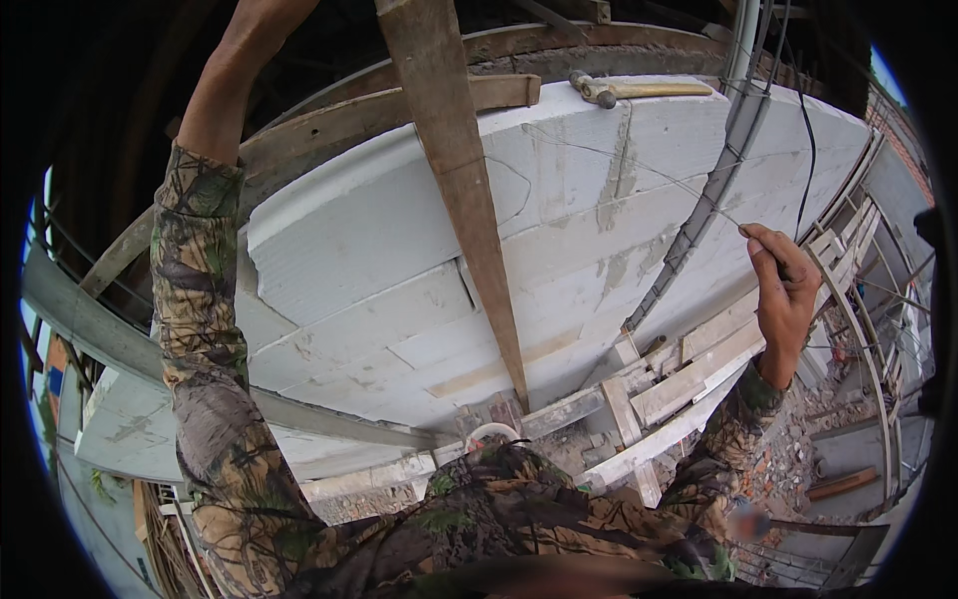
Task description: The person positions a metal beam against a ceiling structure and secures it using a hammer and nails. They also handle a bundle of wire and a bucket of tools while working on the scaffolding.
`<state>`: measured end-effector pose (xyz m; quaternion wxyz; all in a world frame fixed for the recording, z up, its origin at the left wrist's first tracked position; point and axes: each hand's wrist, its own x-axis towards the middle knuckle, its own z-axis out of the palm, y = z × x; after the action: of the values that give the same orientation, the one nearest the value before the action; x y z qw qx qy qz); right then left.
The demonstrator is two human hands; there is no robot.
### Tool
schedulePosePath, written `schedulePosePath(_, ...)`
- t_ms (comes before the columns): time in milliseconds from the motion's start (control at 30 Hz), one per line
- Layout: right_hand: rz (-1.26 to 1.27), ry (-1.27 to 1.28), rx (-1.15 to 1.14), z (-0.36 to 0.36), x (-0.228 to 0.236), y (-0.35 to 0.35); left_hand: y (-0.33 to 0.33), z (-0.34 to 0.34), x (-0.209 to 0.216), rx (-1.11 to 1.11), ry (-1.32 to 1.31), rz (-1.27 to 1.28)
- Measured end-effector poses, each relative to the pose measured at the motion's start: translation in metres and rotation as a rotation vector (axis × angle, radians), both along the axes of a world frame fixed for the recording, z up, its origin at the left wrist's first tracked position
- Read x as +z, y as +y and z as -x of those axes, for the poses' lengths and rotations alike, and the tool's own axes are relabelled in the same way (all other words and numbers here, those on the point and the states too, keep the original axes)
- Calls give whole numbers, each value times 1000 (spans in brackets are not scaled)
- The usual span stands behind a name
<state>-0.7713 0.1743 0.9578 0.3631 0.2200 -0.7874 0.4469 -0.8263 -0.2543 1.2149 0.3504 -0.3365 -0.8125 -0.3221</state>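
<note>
My right hand (785, 285) is closed, thumb and fingertips pinching the end of a thin wire (684, 187). The wire runs up and left across the white block wall (589, 200), with a loose loop beside a long wooden plank (454, 150). That plank stands upright against the wall face. High on the left, my left hand (271, 12) reaches past the top of the wall near the plank's upper part. The picture's edge cuts it off, so its fingers are hidden. A claw hammer (649, 91) with a light wooden handle lies on the wall top.
Right of the plank, a dark vertical channel (714, 185) with rods and cables splits the wall. Scaffold boards (689, 384) and a white bucket (492, 433) are below. Rubble (773, 464) covers the ground at lower right. Another timber (329, 125) runs behind the wall top.
</note>
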Motion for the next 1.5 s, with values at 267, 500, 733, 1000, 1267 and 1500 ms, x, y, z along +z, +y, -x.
schedulePosePath(267, -431, 228, -187, -4, 39, -35, 20, 40, 24, -53, -384, 243)
schedulePosePath(500, -835, 631, -202, -24, 80, -48, 35, 96, 31, 132, -786, 555)
schedulePosePath(733, -1214, 765, -278, 1, 59, -83, 23, 146, -2, 75, -1125, 691)
schedulePosePath(1000, -935, 632, -195, 92, 23, -143, 34, 188, -35, 418, -913, 934)
schedulePosePath(1267, -612, 371, 6, 135, 33, -168, 57, 152, -34, 583, -972, 1027)
schedulePosePath(1500, -471, 210, 60, 149, 24, -173, -15, 141, -67, -142, -843, 629)
